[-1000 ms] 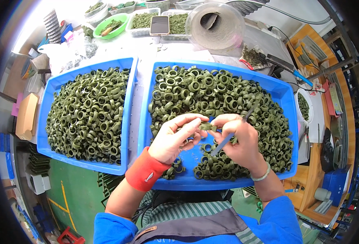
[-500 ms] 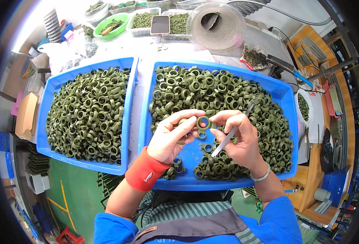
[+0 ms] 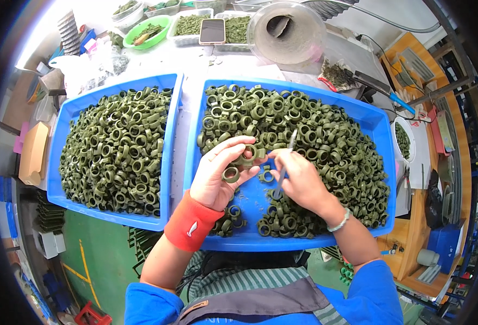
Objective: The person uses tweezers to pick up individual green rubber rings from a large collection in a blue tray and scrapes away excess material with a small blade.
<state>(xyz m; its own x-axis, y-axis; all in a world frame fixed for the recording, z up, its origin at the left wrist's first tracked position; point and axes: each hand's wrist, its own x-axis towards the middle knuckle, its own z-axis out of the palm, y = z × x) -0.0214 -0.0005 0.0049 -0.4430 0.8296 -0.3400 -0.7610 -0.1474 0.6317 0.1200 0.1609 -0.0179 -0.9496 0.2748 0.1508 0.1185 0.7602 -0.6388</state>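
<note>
My left hand [image 3: 217,168], below a red wristband, holds an olive-green ring part [image 3: 249,155] up between thumb and fingers; another green ring [image 3: 230,174] rests against its fingers. My right hand [image 3: 304,181] is closed on a slim metal blade-like tool [image 3: 292,140], which points up and down past the knuckles, and its index finger is near the held part. Both are over the right blue tray [image 3: 378,122], heaped with similar green ring parts [image 3: 347,162], with bare blue bottom showing below my hands.
At left stands a second blue tray [image 3: 169,141] full of rings. Behind are tubs of small green pieces [image 3: 190,24], a green bowl [image 3: 163,26], a phone [image 3: 212,31] and a large round container [image 3: 286,46]. A blue-handled tool [image 3: 401,103] and white bowl [image 3: 403,138] are at right.
My left hand has shifted left and up with the ring parts, now turned to show two openings. My right hand has moved slightly left, its fingers more bent over the tool.
</note>
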